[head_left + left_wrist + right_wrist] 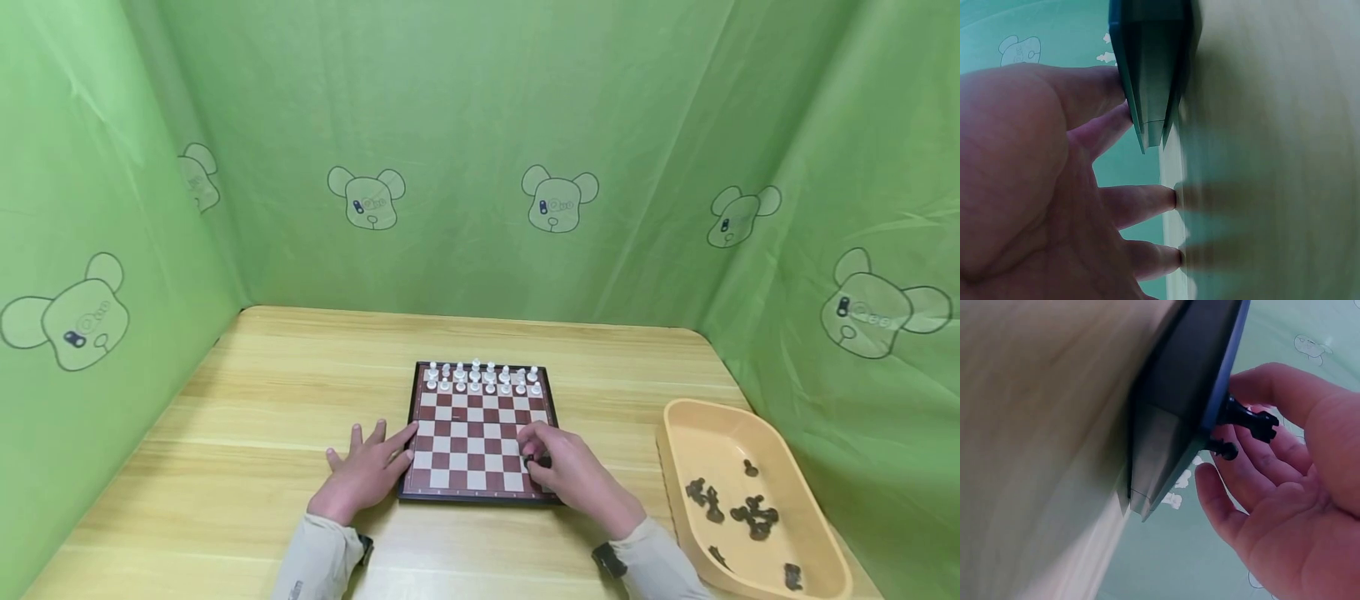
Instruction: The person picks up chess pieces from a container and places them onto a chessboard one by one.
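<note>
A chessboard (pixel 468 446) lies on the table, with white chess pieces (pixel 475 377) in two rows along its far side. My right hand (pixel 573 471) is over the near right part of the board, fingers curled round a black pawn (pixel 1227 450). Next to the pawn a black rook (pixel 1260 422) stands on the board, mostly hidden by the hand in the head view. My left hand (pixel 363 471) has its fingers spread, with fingertips at the board's left edge and others resting on the table beside it.
A yellow-orange tray (pixel 675 500) stands on the table to the right, holding several loose black chess pieces (pixel 756 517). Green curtains (pixel 465 267) printed with bear heads enclose the wooden table (pixel 315 350) at the back and sides.
</note>
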The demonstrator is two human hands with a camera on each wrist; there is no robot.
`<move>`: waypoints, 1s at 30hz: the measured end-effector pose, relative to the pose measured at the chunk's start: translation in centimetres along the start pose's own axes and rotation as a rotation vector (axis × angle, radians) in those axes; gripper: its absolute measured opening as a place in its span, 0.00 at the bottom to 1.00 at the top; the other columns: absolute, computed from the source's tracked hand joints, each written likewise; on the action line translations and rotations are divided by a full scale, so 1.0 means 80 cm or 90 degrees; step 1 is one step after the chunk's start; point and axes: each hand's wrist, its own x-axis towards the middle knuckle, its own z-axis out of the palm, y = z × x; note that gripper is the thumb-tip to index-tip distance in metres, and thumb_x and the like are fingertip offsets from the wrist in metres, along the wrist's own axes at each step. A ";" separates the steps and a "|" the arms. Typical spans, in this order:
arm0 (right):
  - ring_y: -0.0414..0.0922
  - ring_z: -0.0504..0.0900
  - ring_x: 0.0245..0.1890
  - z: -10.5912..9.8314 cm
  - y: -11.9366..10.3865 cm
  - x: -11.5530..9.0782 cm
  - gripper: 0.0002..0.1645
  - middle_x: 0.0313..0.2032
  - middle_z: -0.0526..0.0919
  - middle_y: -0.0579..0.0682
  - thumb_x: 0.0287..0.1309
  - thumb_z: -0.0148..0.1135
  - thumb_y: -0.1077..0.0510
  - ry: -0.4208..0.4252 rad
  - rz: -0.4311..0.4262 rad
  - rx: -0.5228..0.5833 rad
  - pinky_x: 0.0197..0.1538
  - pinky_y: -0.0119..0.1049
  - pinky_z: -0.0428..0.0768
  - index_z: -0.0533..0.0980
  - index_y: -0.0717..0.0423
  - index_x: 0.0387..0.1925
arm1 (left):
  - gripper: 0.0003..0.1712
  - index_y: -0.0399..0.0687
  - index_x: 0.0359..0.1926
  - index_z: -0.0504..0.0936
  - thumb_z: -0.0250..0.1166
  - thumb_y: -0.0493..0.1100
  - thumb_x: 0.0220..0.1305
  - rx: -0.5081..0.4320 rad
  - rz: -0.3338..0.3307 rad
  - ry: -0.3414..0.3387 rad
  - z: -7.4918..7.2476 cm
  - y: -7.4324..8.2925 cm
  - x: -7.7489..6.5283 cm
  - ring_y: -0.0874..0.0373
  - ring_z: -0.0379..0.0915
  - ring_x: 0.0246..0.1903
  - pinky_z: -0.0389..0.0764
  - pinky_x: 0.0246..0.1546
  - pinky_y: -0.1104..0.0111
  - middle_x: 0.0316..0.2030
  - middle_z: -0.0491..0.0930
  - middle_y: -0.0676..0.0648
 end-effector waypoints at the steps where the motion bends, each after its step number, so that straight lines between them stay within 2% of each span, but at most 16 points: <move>1: 0.39 0.82 0.41 -0.001 0.000 0.000 0.22 0.37 0.82 0.40 0.53 0.70 0.73 -0.003 -0.002 0.001 0.50 0.39 0.86 0.79 0.55 0.49 | 0.29 0.65 0.79 0.64 0.50 0.57 0.81 0.000 0.000 0.000 0.000 0.000 0.000 0.19 0.36 0.75 0.32 0.60 0.17 0.77 0.55 0.30; 5: 0.42 0.83 0.44 -0.007 -0.002 -0.002 0.22 0.41 0.85 0.43 0.55 0.71 0.70 -0.009 0.014 0.016 0.53 0.43 0.85 0.79 0.54 0.51 | 0.29 0.65 0.79 0.65 0.50 0.57 0.81 -0.001 0.000 -0.001 0.000 0.000 -0.001 0.19 0.36 0.74 0.31 0.60 0.17 0.77 0.54 0.30; 9: 0.48 0.84 0.51 -0.026 -0.009 -0.010 0.21 0.48 0.86 0.47 0.58 0.72 0.65 0.007 0.041 0.022 0.58 0.50 0.83 0.80 0.53 0.53 | 0.29 0.65 0.79 0.64 0.50 0.57 0.81 0.001 0.001 -0.003 0.000 0.000 -0.001 0.19 0.36 0.74 0.31 0.60 0.17 0.77 0.54 0.30; 12: 0.50 0.83 0.53 -0.047 -0.013 -0.020 0.21 0.51 0.86 0.49 0.60 0.72 0.63 0.023 0.010 0.004 0.61 0.54 0.81 0.80 0.54 0.55 | 0.29 0.65 0.79 0.64 0.50 0.57 0.81 0.002 0.002 -0.003 0.000 0.000 -0.001 0.19 0.36 0.74 0.32 0.60 0.17 0.77 0.54 0.30; 15: 0.50 0.84 0.52 -0.072 -0.014 -0.032 0.20 0.50 0.86 0.49 0.61 0.72 0.61 0.050 -0.036 -0.035 0.60 0.55 0.82 0.81 0.57 0.54 | 0.29 0.65 0.79 0.64 0.50 0.57 0.81 0.001 0.000 -0.003 0.000 0.000 -0.001 0.19 0.36 0.74 0.31 0.60 0.17 0.77 0.54 0.30; 18: 0.51 0.85 0.50 -0.101 -0.010 -0.047 0.19 0.48 0.87 0.50 0.62 0.72 0.58 0.077 -0.042 -0.073 0.57 0.56 0.83 0.81 0.58 0.53 | 0.29 0.65 0.79 0.64 0.50 0.57 0.81 0.001 0.001 -0.003 -0.001 0.001 0.000 0.19 0.35 0.75 0.31 0.60 0.17 0.78 0.54 0.30; 24: 0.57 0.85 0.49 -0.154 0.013 -0.075 0.19 0.48 0.87 0.55 0.65 0.71 0.53 0.108 0.007 -0.114 0.53 0.60 0.82 0.82 0.59 0.52 | 0.30 0.66 0.79 0.64 0.50 0.57 0.81 -0.003 0.000 -0.001 -0.002 0.002 0.001 0.20 0.35 0.75 0.31 0.61 0.17 0.78 0.54 0.30; 30: 0.58 0.87 0.45 -0.190 0.053 -0.098 0.18 0.46 0.88 0.56 0.64 0.72 0.52 0.126 0.041 -0.163 0.48 0.59 0.83 0.82 0.59 0.49 | 0.29 0.66 0.79 0.65 0.50 0.57 0.81 -0.003 -0.005 -0.002 0.000 0.001 -0.001 0.20 0.35 0.75 0.30 0.61 0.17 0.78 0.54 0.30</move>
